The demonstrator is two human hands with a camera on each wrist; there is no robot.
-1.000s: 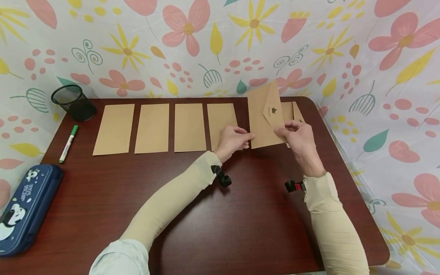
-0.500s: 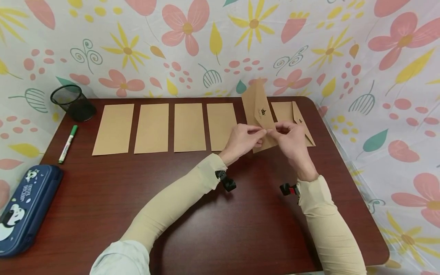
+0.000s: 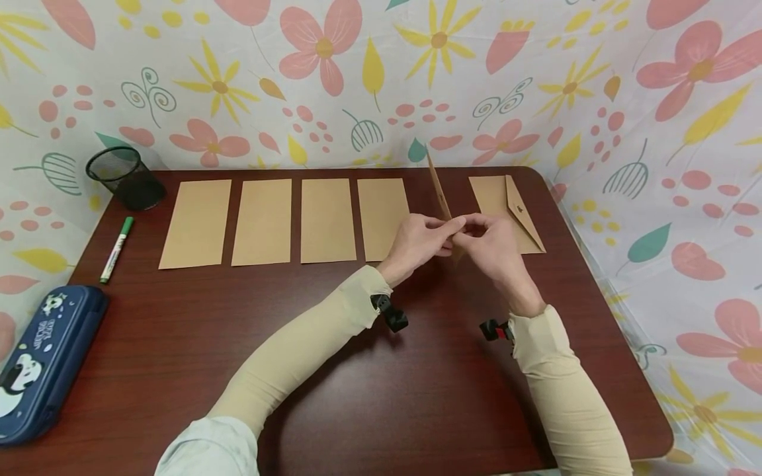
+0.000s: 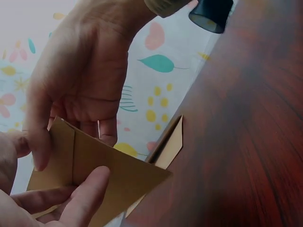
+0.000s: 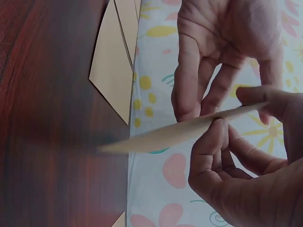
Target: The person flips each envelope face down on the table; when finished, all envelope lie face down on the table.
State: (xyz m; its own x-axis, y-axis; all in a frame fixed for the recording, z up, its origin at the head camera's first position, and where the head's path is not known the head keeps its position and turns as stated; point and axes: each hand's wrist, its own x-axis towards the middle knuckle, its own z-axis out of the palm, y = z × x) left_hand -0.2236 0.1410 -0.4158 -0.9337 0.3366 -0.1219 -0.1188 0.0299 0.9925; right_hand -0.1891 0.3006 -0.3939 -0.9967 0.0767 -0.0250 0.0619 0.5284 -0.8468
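A brown kraft envelope [image 3: 438, 185] stands nearly edge-on above the table in the head view. My left hand [image 3: 417, 241] pinches its lower part, and the thumb lies across its face in the left wrist view. From the other side my right hand [image 3: 491, 248] pinches it too; the right wrist view shows the envelope [image 5: 165, 136] thin between thumb and curled fingers. The two hands nearly meet. To the right, another envelope [image 3: 489, 192] lies with its pointed, printed flap side up. Nearest my left hand, a plain-faced envelope [image 3: 381, 205] lies flat, partly covered by that hand.
Three more plain-faced envelopes lie in a row, including a middle one [image 3: 327, 221]. At the left are a black mesh pen cup [image 3: 137, 188], a green-capped marker [image 3: 117, 250] and a blue panda pencil case [image 3: 50, 363]. A floral cloth [image 3: 238, 79] hangs behind the brown table [image 3: 357, 390].
The held envelope has turned from showing its printed flap side to nearly edge-on. My right hand has moved left towards my left hand, uncovering the envelope at the right.
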